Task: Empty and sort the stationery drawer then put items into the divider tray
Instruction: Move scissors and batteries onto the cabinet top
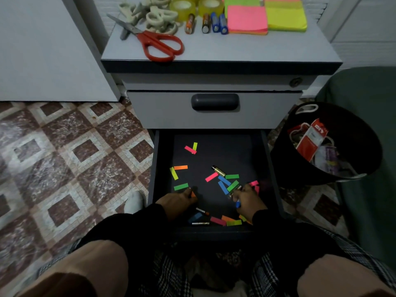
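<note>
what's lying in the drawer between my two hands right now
In the head view, between the left hand and the right hand, the dark drawer floor is bare.

Tape rolls [194, 5] cut by top edge, right hand's [248, 200] grip unclear (blurred)

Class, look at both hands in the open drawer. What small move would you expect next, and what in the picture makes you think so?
Probably the right hand lifts the batteries it grips up to the row of batteries on the cabinet top. The drawer still holds loose sticky flags and a gold battery, and the left hand pinches an orange flag.
</note>
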`<state>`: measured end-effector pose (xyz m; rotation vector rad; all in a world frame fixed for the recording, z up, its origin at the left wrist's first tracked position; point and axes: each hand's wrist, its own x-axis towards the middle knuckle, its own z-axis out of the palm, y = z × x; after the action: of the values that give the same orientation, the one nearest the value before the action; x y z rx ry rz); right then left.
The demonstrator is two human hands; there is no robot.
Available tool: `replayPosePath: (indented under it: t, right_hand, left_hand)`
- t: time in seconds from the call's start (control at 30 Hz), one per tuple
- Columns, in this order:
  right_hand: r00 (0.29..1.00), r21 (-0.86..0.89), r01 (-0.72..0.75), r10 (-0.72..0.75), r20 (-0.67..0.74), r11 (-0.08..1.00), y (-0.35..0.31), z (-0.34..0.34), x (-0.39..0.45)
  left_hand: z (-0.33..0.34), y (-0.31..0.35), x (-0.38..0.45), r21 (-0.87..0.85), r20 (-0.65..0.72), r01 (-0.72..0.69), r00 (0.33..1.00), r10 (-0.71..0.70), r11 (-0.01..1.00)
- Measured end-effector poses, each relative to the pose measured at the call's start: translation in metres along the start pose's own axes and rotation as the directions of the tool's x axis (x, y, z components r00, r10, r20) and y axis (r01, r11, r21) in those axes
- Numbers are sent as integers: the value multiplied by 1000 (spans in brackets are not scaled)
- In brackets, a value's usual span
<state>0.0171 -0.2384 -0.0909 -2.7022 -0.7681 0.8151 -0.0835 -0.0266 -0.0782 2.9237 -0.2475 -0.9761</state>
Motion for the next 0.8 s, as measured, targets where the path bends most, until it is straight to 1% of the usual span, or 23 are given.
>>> replayPosePath:
  t: [0.17,0.23,0.3,0.37,0.43,0.5,0.63,0.73,0.8]
  right_hand:
    - [1000,7,-8,8,26,1000,-3,-3,-1]
    - [999,8,2,-2,35,1000,-7,-8,-2]
    - [999,-7,26,-26,44,1000,-12,-15,-4]
    - [997,-11,66,-66,43,998,-19,-24,-5]
    - [994,-7,104,-104,18,995,-29,-37,-10]
    - [989,-3,145,-145,-30,989,-40,-52,-16]
    - [965,-48,237,-241,-98,970,-63,-90,-34]
    - [954,-95,267,-277,-118,959,-79,-118,-43]
    - [937,-116,294,-310,-158,949,-92,-138,-49]
  left_hand:
    - [-4,2,1,-45,14,22,1000,-22,999]
    - [-7,3,-1,-43,-2,29,1000,-29,999]
    - [-11,2,-3,-52,-40,48,998,-50,997]
    - [-17,-1,-4,-91,-46,70,996,-75,993]
    - [-30,-4,-10,-115,-32,69,997,-74,991]
    - [-46,-5,-23,-180,-49,67,996,-77,981]
    - [-79,-14,-52,-229,-154,150,970,-188,962]
    - [-101,-19,-72,-234,-264,135,944,-197,963]
    - [-121,-20,-88,-216,-322,141,924,-207,966]
